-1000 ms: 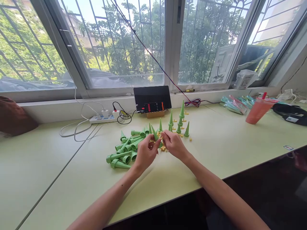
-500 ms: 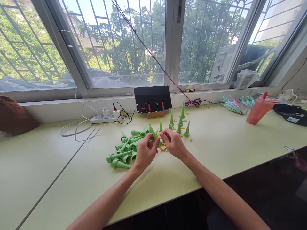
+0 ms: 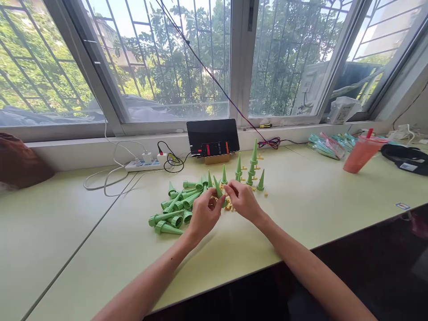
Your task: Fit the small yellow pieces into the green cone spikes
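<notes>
My left hand (image 3: 204, 216) is closed around a green plastic watering spike (image 3: 217, 186), its pointed end up and leaning left. Close to that spike, my right hand (image 3: 245, 203) has its thumb and fingers pinched together; whatever they grip is too small and covered to make out. Small yellow valve pieces (image 3: 230, 206) lie in a heap just beneath my hands. To the left is a pile of loose green spikes (image 3: 180, 205), many with hollow capped ends showing. Beyond my right hand stand stacked spikes (image 3: 250, 167) with yellow valves sticking out sideways, and a single upright spike (image 3: 261, 181).
A tablet (image 3: 213, 133) with a phone (image 3: 216, 149) before it leans near the window. A power strip (image 3: 143, 166) with cables lies left of it. At right are a red cup (image 3: 364, 154), plastic packets (image 3: 326, 146) and a black item (image 3: 406, 158).
The spike in my left hand has shifted slightly right, opening a gap to the upright spike behind it. My right hand stays pinched close by, nearly in place.
</notes>
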{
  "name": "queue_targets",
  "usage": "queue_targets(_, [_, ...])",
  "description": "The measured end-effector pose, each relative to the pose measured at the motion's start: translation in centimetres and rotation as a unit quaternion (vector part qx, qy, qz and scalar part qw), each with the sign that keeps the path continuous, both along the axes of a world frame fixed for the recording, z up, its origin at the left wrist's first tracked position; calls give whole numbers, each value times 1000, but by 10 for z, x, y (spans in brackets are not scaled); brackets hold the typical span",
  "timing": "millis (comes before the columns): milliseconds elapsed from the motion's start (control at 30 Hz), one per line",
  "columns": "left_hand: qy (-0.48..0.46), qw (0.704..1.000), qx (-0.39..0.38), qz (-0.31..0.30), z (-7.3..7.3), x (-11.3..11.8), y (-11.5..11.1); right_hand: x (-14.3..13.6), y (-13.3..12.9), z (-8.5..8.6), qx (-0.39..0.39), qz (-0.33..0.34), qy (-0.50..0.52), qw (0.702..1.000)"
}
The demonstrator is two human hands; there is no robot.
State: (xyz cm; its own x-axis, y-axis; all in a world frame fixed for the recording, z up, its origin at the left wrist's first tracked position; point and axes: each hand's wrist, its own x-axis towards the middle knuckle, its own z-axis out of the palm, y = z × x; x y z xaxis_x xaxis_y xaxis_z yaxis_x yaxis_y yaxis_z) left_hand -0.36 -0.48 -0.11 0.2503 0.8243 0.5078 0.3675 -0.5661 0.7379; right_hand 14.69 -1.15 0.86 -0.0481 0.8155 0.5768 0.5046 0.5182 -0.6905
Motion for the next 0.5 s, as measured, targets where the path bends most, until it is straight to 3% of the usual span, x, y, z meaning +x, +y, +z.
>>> queue_targets(500, [7,999,40,3,-6,-1,3,-1,0,1,-19,-13,22,999])
